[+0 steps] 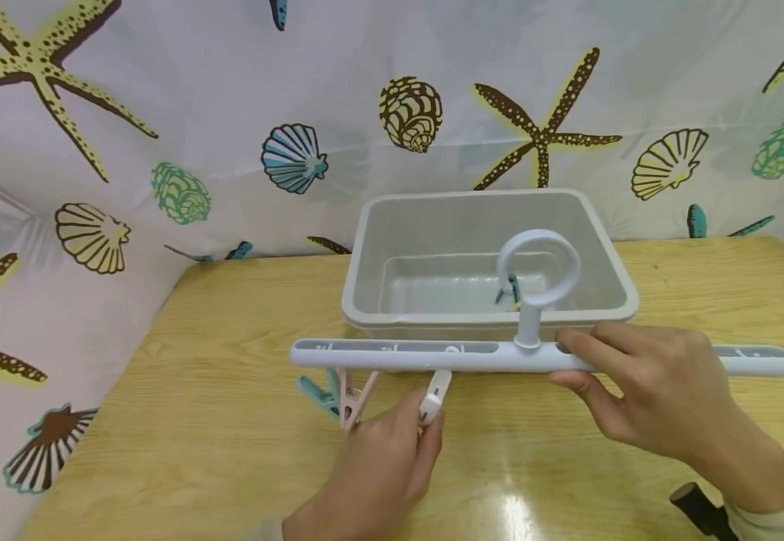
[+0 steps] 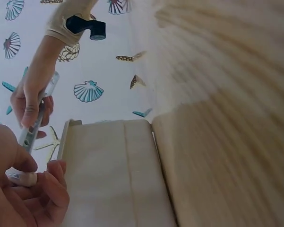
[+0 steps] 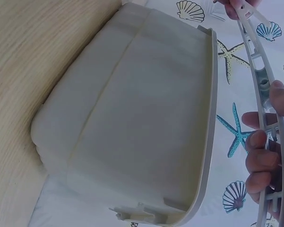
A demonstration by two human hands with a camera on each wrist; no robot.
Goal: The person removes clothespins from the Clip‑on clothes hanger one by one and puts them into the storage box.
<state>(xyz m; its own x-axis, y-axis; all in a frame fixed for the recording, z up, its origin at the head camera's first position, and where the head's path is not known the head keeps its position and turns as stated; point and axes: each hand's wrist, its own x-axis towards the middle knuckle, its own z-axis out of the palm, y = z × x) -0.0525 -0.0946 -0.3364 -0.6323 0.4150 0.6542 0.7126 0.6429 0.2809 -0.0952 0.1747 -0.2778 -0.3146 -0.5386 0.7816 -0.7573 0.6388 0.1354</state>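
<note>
My right hand (image 1: pixel 649 383) grips a long white hanger bar (image 1: pixel 392 355), slotted along its length, with a round hook (image 1: pixel 570 278) standing up from its middle. In the right wrist view, the fingers of the right hand (image 3: pixel 264 165) wrap around the bar's rails. My left hand (image 1: pixel 385 458) pinches a white clothespin (image 1: pixel 435 398) just under the bar, left of the hook. A teal clothespin (image 1: pixel 320 392) and a pink clothespin (image 1: pixel 355 400) show below the bar's left part, beside the left hand. The left palm is hidden in the head view.
A light grey plastic bin (image 1: pixel 489 317) stands on the wooden table (image 1: pixel 229 391) behind the bar. Inside it lies a teal clothespin (image 1: pixel 514 285), partly seen through the hook. A cloth (image 1: pixel 337 90) printed with shells and starfish rises behind the table. A dark wrist camera (image 1: pixel 699 507) sits by the right sleeve.
</note>
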